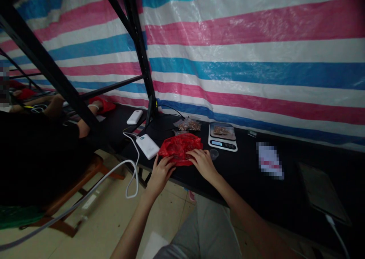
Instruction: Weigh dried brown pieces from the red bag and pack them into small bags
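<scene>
A crumpled red plastic bag (178,145) lies on the black table in front of me, its mouth spread open toward me. My left hand (163,169) is closed on the near left edge of the bag, thumb and fingers bent against the plastic. On the right rim rests my right hand (202,161), with its fingers curled onto the bag. What lies inside the bag is too dark to make out. Just right of that hand sits a small clear plastic cup (213,154). Behind the bag are clear zip bags (190,124) of small brownish pieces.
A white digital scale (222,144) carries another filled zip bag (222,129). White power banks (147,146) with a cable stand left. A dark tablet (323,190) lies far right. A black metal frame (141,53) rises at the left, beside a seated person (37,152).
</scene>
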Available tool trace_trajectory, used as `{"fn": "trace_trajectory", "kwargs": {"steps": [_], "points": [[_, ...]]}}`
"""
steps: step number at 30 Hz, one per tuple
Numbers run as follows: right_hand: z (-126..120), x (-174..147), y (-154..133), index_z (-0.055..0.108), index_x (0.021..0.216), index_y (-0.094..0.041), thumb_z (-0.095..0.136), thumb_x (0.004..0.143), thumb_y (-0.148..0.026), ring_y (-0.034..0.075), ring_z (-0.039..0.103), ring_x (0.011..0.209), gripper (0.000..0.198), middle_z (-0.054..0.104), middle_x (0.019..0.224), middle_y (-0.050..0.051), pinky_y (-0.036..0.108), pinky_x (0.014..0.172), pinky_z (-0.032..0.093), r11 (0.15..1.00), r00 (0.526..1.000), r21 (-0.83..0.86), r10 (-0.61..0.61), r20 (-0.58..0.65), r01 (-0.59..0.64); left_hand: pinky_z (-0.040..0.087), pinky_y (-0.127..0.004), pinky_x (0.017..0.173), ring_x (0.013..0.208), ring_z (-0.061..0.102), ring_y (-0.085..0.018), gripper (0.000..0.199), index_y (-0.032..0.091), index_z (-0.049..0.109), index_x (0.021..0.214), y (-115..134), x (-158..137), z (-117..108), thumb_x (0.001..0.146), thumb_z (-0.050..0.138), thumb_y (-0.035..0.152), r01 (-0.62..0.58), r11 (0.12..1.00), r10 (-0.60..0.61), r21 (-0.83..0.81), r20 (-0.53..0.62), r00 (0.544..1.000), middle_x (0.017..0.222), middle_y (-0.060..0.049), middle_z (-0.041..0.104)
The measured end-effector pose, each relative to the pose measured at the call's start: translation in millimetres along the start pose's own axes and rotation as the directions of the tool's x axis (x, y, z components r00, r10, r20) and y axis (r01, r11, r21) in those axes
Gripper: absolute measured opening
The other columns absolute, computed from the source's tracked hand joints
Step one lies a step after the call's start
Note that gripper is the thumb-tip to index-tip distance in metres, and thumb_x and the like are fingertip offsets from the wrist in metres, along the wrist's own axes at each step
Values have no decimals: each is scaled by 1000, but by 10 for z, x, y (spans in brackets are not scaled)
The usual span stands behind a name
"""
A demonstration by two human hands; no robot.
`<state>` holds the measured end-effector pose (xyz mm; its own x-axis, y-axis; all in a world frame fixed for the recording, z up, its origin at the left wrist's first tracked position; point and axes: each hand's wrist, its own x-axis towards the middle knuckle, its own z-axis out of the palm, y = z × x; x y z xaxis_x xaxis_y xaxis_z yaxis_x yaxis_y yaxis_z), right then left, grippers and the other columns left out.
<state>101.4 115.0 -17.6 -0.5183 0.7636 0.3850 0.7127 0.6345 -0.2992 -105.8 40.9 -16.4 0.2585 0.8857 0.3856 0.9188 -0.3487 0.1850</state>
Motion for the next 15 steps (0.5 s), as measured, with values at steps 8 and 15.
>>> {"fn": "trace_trajectory", "kwargs": {"steps": [8,15], "points": [[-34,-20,-109,61,101,-28,47,87,-24,16,51,89,21,62,97,2,35,83,25,989,989,-22,-144,35,144,15,-52,105,105,51,-19,21,18,60,77,93,149,-28,86,42,24,19,1000,-19,2,-51,999,105,-4,62],[15,22,-124,60,89,-24,56,82,-31,17,51,88,12,61,92,1,35,82,24,997,996,-28,-75,51,76,18,-50,105,101,51,-22,11,20,60,85,125,227,-13,80,52,27,21,996,-19,89,-32,999,102,-5,61]]}}
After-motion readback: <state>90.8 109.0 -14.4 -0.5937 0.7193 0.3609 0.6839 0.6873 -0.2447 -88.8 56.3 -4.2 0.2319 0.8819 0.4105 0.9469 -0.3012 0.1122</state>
